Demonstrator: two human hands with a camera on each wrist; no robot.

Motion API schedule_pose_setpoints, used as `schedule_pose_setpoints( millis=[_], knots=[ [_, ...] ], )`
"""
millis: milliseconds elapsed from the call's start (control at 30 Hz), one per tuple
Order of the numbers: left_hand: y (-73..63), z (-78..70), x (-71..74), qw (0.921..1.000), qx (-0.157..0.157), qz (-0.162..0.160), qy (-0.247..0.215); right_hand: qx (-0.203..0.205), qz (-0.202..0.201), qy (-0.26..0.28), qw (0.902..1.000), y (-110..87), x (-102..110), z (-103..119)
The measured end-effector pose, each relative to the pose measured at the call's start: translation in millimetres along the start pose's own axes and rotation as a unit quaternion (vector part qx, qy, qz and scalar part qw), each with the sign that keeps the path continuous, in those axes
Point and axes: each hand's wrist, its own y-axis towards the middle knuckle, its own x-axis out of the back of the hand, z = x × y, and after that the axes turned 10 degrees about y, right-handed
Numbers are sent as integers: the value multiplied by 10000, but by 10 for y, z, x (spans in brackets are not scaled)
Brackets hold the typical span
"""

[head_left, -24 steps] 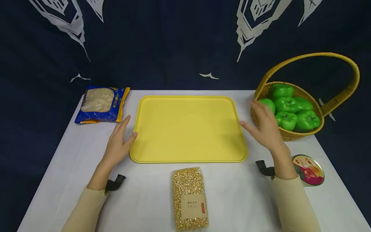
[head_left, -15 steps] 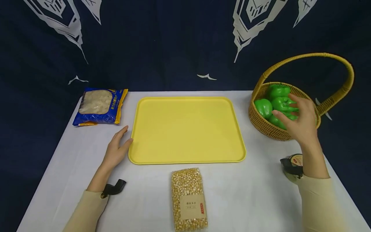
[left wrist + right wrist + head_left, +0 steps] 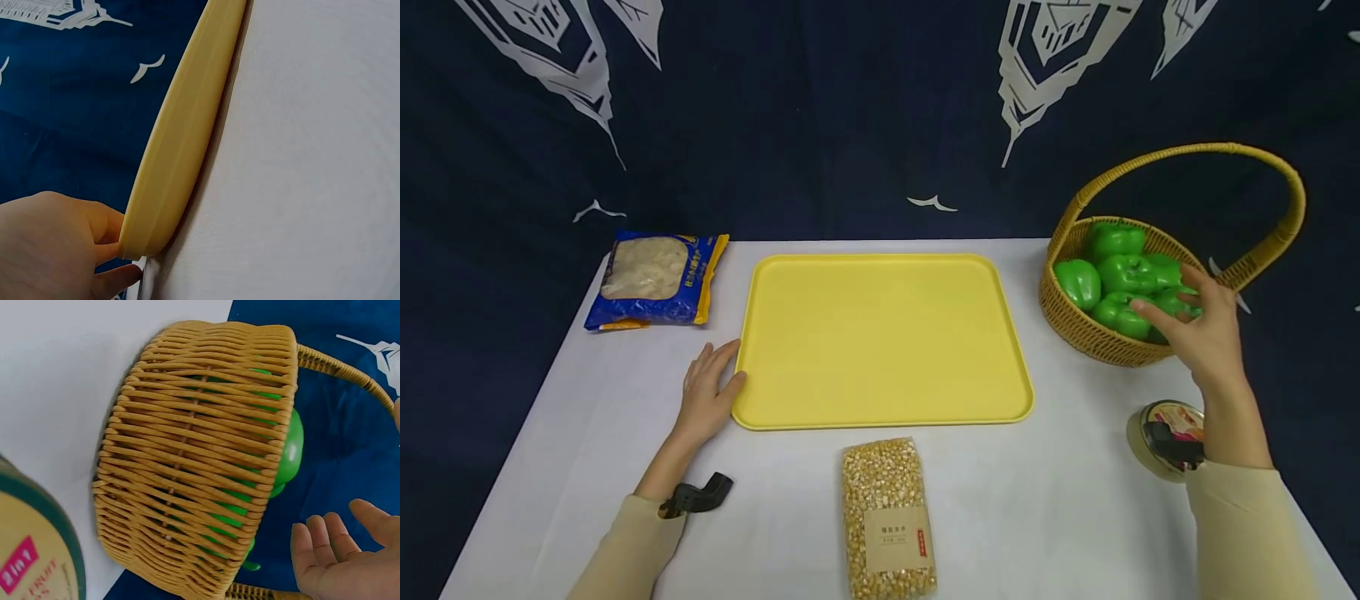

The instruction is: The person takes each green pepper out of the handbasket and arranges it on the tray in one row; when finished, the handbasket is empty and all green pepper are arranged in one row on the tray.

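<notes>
While a yellow tray (image 3: 883, 342) lies left of a wicker basket (image 3: 1078, 330), the left hand (image 3: 704, 402) touches the tray's left edge, fingers extended; the right hand (image 3: 1208, 333) hovers, fingers loosely spread, over the basket's green peppers (image 3: 1127, 273).

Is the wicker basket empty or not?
Not empty: the head view shows green peppers inside the basket; the right wrist view shows green through its weave.

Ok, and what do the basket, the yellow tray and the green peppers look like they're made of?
Basket: wicker-like strands, perhaps rattan or a plastic imitation, slightly shiny; the interlaced weave shows. Yellow tray: probably molded plastic, smooth satin finish; its even color and rounded rim suggest it. Green peppers: glossy, with bright highlights; real or plastic, I can't tell.
</notes>
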Motion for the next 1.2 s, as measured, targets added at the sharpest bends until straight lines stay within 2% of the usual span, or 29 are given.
schedule_pose_setpoints(
  millis=[233,400,733,1000,1200],
  knots=[
    [-19,-2,4,9998,131,69,159,-442,289,-29,9986,26,-31,-100],
    [-14,13,27,9997,33,-47,223,-566,413,-47,9975,37,-102,-156],
    [-7,30,-19,9997,-9,-126,213,-466,378,-238,9979,93,-222,-259],
    [-3,34,-35,9996,-50,-182,220,-758,270,-257,9964,80,-276,-236],
    [4,42,-38,9995,-27,-171,253,-760,240,-245,9965,68,-292,-250]
  ],
)
